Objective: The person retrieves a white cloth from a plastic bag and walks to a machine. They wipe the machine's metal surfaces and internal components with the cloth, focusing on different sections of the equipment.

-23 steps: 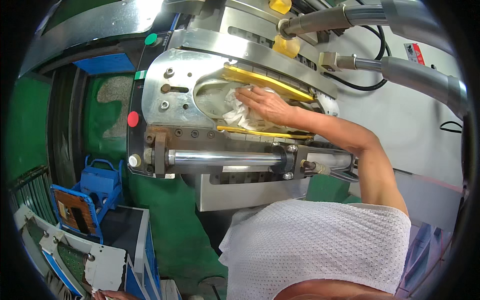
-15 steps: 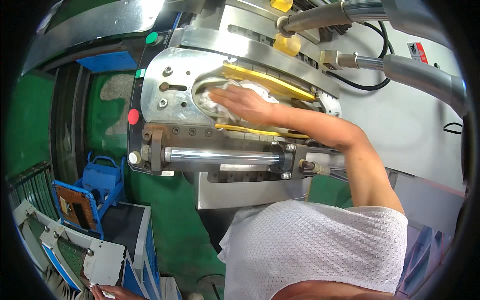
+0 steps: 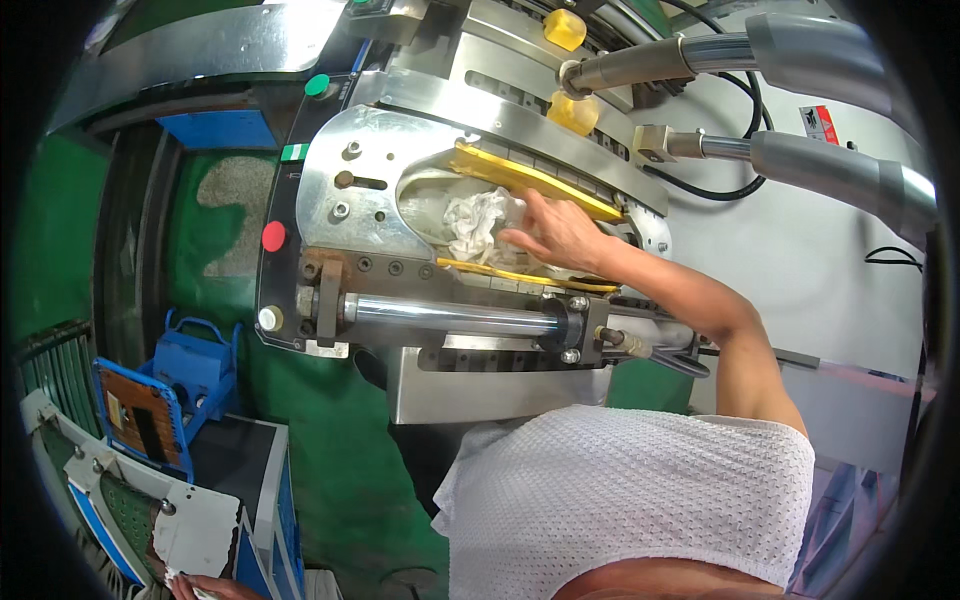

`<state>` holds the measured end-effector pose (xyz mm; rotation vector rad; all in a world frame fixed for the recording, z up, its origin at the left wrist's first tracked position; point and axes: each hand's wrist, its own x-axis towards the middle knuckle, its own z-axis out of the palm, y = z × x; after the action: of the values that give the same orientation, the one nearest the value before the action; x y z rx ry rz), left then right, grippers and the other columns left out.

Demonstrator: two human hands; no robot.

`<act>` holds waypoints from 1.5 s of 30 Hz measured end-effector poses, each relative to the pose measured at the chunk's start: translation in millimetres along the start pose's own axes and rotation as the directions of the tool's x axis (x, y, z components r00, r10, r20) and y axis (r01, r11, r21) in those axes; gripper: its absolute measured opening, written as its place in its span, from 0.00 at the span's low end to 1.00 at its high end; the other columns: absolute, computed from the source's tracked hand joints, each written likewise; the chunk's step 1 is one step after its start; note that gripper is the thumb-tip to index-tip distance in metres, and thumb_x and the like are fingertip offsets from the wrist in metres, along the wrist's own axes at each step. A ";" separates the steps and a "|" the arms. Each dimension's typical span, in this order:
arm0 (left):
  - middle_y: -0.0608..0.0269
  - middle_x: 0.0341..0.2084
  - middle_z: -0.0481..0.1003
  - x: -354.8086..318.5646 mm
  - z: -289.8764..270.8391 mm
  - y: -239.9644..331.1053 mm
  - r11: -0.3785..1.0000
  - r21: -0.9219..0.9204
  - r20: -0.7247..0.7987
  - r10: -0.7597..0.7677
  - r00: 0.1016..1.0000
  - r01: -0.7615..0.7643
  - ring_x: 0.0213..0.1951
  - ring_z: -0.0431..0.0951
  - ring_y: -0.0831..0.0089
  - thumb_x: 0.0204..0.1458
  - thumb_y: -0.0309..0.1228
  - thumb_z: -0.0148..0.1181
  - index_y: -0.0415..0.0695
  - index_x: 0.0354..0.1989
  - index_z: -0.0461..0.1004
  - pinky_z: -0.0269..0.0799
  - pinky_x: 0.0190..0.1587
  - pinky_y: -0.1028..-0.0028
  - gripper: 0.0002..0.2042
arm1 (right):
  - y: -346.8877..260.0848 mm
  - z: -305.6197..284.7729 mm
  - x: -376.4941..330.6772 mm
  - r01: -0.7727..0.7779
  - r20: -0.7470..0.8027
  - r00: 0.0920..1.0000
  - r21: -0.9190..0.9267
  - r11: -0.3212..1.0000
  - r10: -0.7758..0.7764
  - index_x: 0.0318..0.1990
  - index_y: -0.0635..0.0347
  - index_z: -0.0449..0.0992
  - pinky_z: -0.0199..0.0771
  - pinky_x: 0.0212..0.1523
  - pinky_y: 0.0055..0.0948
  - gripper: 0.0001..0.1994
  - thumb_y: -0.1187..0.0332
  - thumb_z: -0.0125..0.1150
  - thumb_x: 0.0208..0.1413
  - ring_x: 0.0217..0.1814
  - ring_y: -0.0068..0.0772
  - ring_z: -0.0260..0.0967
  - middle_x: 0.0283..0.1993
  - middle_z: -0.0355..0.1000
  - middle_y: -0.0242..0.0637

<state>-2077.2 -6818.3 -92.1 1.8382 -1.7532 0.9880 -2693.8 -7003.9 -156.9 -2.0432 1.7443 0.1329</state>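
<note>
My right hand (image 3: 556, 236) reaches up into the oval opening of a steel machine plate (image 3: 345, 215). Its fingers press on a crumpled white cloth (image 3: 474, 224) inside that opening. Yellow strips (image 3: 520, 178) line the opening above and below the hand. My left hand (image 3: 203, 586) only just shows at the lower edge, by a white-grey panel (image 3: 195, 535); its grip is hidden. My white mesh shirt (image 3: 620, 500) fills the lower middle.
A chrome rod (image 3: 450, 315) runs under the plate. Red (image 3: 273, 236), green (image 3: 317, 85) and white (image 3: 268, 318) buttons sit on the machine's left side. Grey cylinders (image 3: 830, 165) and black cables lie at the upper right. A blue rack (image 3: 190, 375) stands on the green floor at the left.
My right hand slid left across the opening with the cloth, then drew back to the right. The cloth now shows bunched up to the left of my fingers.
</note>
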 end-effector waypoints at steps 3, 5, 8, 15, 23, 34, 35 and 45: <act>0.54 0.35 0.74 1.8 1.3 -0.7 1.000 -0.002 -0.014 0.014 1.000 -0.014 0.37 0.75 0.59 0.61 0.29 0.57 0.38 0.34 0.75 0.72 0.39 0.63 0.07 | -2.4 46.6 34.4 -0.028 -0.070 0.997 0.095 0.995 0.035 0.45 0.71 0.65 0.74 0.29 0.48 0.28 0.50 0.63 0.56 0.27 0.62 0.73 0.23 0.73 0.55; 0.54 0.34 0.74 -0.4 -0.2 -2.5 1.000 0.009 -0.009 0.016 1.000 -0.016 0.37 0.75 0.59 0.61 0.30 0.57 0.38 0.34 0.75 0.72 0.39 0.63 0.08 | -16.4 62.2 53.1 0.146 -0.161 0.979 0.122 0.982 -0.126 0.50 0.68 0.64 0.74 0.30 0.49 0.24 0.55 0.60 0.60 0.28 0.60 0.72 0.34 0.72 0.57; 0.55 0.34 0.74 -2.0 0.0 -2.2 1.000 0.021 0.001 0.015 1.000 -0.015 0.37 0.75 0.60 0.62 0.31 0.56 0.39 0.34 0.75 0.72 0.39 0.64 0.09 | -17.8 57.8 65.3 0.353 -0.130 0.927 -0.008 0.936 -0.351 0.55 0.66 0.65 0.75 0.33 0.46 0.22 0.61 0.60 0.60 0.32 0.55 0.72 0.47 0.69 0.54; 0.56 0.33 0.74 0.7 -0.9 -1.8 0.999 0.039 0.015 0.034 0.999 -0.034 0.35 0.75 0.59 0.62 0.32 0.56 0.39 0.34 0.75 0.71 0.38 0.63 0.09 | 7.1 46.8 30.5 0.569 -0.167 0.784 -0.191 0.800 -0.597 0.59 0.68 0.67 0.72 0.54 0.40 0.26 0.67 0.64 0.55 0.55 0.48 0.67 0.60 0.66 0.49; 0.56 0.32 0.74 2.2 2.7 2.0 0.999 0.025 0.029 0.029 0.999 -0.029 0.36 0.76 0.59 0.62 0.31 0.55 0.39 0.34 0.75 0.71 0.38 0.63 0.09 | -12.2 56.6 59.7 0.593 -0.151 0.744 -0.300 0.748 -0.651 0.62 0.73 0.64 0.69 0.59 0.38 0.28 0.70 0.61 0.54 0.59 0.46 0.64 0.65 0.64 0.50; 0.56 0.31 0.74 2.7 3.4 -1.1 1.000 0.020 0.045 0.016 0.999 -0.017 0.35 0.76 0.60 0.63 0.36 0.56 0.39 0.34 0.75 0.72 0.40 0.62 0.12 | 3.9 55.3 52.2 0.527 -0.143 0.813 -0.233 0.817 -0.565 0.59 0.70 0.68 0.71 0.52 0.40 0.25 0.72 0.61 0.53 0.49 0.46 0.67 0.63 0.65 0.53; 0.56 0.31 0.74 1.4 2.1 -1.6 0.999 0.027 0.052 0.022 0.998 -0.023 0.35 0.76 0.59 0.63 0.36 0.56 0.39 0.34 0.75 0.72 0.41 0.62 0.12 | 2.5 57.6 55.3 0.535 -0.158 0.806 -0.217 0.816 -0.570 0.59 0.70 0.68 0.72 0.52 0.39 0.24 0.72 0.61 0.53 0.49 0.46 0.67 0.64 0.66 0.51; 0.59 0.51 0.75 -49.8 -13.4 -76.1 0.957 0.288 0.242 -0.109 0.964 0.036 0.49 0.77 0.67 0.65 0.36 0.53 0.44 0.54 0.74 0.78 0.49 0.68 0.14 | -0.1 46.1 61.2 0.583 -0.180 0.785 -0.110 0.805 -0.593 0.57 0.66 0.71 0.73 0.48 0.36 0.22 0.74 0.61 0.52 0.45 0.40 0.66 0.64 0.68 0.42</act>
<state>-2003.5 -6765.3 -106.2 2.2828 -1.7434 1.0554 -2671.9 -7041.8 -219.8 -2.6136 1.1191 -0.2463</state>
